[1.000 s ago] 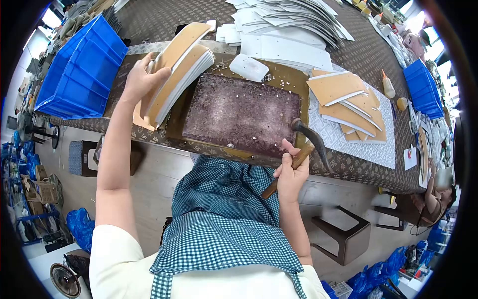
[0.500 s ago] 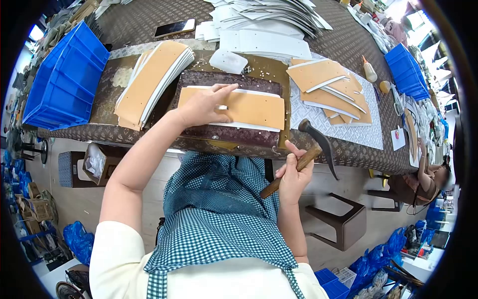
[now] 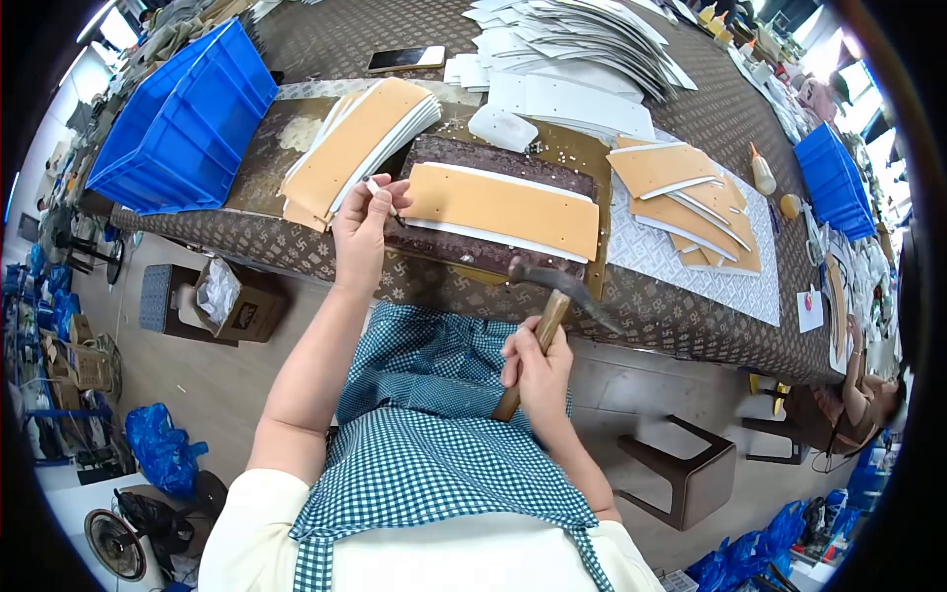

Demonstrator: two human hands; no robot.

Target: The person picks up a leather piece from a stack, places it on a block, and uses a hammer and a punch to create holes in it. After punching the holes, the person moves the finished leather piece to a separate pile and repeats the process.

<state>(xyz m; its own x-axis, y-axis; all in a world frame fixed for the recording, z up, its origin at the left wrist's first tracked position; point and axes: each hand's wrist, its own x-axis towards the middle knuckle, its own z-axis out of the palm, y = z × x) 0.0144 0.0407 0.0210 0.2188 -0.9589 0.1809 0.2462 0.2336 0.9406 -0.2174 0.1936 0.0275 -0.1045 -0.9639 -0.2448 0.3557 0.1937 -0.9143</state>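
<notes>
My right hand is wrapped round the wooden handle of a hammer. Its dark curved head, slightly blurred, is raised by the table's front edge. Between the fingertips of my left hand is a short thin punch-like tool with a pale end and what looks like a dark tip pointing down right. This hand is just left of a tan curved panel with small holes and a white layer under it. The panel lies on a dark worn board.
Stacked tan-and-white panels lie left, more loose panels right on patterned paper. A white block, scattered white bits, a phone and white sheets lie behind. Blue crates flank the table; another person is at far right.
My left hand has lifted off the panel and moved to its left end, with the thin tool still held. My right hand has drawn the hammer left and closer to my body. The view has shifted.
</notes>
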